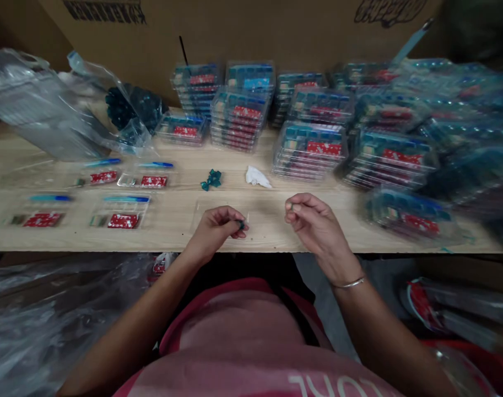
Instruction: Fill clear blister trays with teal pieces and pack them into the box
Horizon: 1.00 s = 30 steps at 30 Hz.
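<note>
My left hand (222,226) is closed in a pinch on a small dark teal piece (240,225), just above the table's front edge. Under and behind it lies a clear plastic tray (198,208), partly covered by the hand. My right hand (311,218) is raised to the right, thumb and fingertips pressed together on something tiny that I cannot make out. Beyond the hands, a little heap of teal pieces (212,180) rests on the wood, with a crumpled white scrap (257,177) to its right.
At the left lie several clear trays with red dotted packets (123,221) and blue pens (126,199). Stacks of filled clear boxes (309,151) line the back and right. A clear plastic bag (48,110) stands at the back left, before a cardboard wall (243,27).
</note>
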{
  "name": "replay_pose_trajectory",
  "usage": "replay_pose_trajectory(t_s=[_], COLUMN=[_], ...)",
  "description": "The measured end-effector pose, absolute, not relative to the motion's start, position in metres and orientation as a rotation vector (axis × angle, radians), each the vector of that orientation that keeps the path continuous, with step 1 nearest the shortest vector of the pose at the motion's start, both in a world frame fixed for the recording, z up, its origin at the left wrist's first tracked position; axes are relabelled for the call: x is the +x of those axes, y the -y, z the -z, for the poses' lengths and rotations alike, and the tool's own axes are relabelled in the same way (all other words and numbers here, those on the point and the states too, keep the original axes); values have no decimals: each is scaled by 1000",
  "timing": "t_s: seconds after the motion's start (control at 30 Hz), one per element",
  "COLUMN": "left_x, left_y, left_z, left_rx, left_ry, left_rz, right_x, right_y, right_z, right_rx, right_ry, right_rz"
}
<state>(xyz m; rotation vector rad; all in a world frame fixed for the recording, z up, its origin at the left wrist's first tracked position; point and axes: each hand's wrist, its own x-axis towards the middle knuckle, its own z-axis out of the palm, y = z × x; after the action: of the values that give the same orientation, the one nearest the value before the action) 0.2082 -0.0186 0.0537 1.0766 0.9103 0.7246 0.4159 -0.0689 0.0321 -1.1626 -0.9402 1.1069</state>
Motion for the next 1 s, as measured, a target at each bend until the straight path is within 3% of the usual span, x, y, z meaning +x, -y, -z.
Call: replay_pose_trajectory(t_s=[0.23, 0.5, 0.7, 0.9, 1.0], left_x=[209, 219, 225, 236, 232], left_y=[30, 37, 39, 43, 50], left_z=[-38, -34, -34, -33, -31], left_rx=[1087, 1012, 984, 874, 783], left_ry=[-938, -915, -922, -894, -801], left_rz=[-930, -916, -897, -948, -867], right_x=[457, 458, 451, 396, 380], right_y=[71, 62, 63, 80, 85], right_z=[12, 10, -2, -30, -31], right_rx=[-1726, -1778, -1721, -1207, -1131], right_ry=[1696, 1769, 1630, 1436, 1294], right_rz=[-154, -60, -275, -1058, -1133])
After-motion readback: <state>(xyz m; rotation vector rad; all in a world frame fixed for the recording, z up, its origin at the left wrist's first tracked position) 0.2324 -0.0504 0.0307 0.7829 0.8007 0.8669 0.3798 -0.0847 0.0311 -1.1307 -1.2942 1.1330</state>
